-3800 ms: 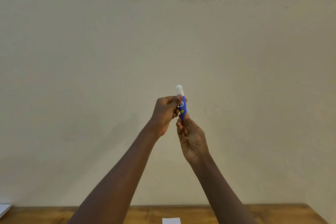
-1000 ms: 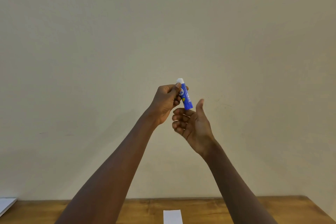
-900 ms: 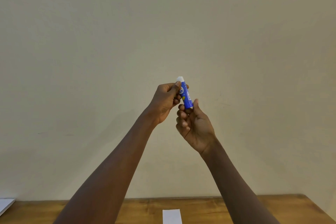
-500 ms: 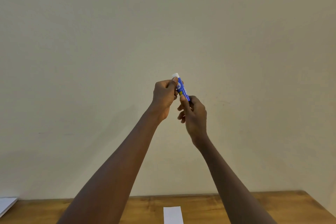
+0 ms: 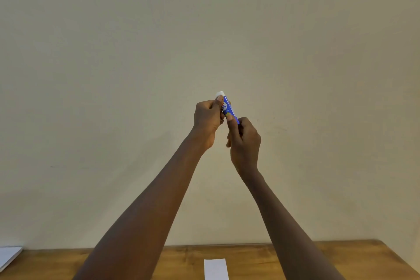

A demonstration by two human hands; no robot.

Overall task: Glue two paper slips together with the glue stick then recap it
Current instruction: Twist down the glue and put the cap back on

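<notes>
Both hands were up high in front of the plain cream wall [image 5: 136, 75], and the small blue glue stick with a white end [image 5: 228, 108] sat between them, tilted, its white end pointing up and to the left. The left hand [image 5: 208, 120] was pinched around the upper part of the tube, thumb laid right up against the white end; the right hand [image 5: 244, 141] was curled around the lower end, thumb pressed along the blue barrel, fingers folded in behind. Whether that white end was the cap seated or bare glue, the view was too small to settle. Down on the wooden table [image 5: 341, 261], at the near edge of the view, lay a white paper slip [image 5: 216, 269], flat and well apart from the hands; it read as a single piece from here, and whether a second slip lay glued onto it could not be told. A corner of another white sheet [image 5: 9, 257] poked in at the far left. So the judgement: with the stick held far from the paper and both hands working its two ends, this looked like the closing business of winding down or capping rather than spreading glue, with setting the stick down left to do. Both forearms rose steeply from the bottom of the view, meeting at the stick, wrists bent inward toward one another.
</notes>
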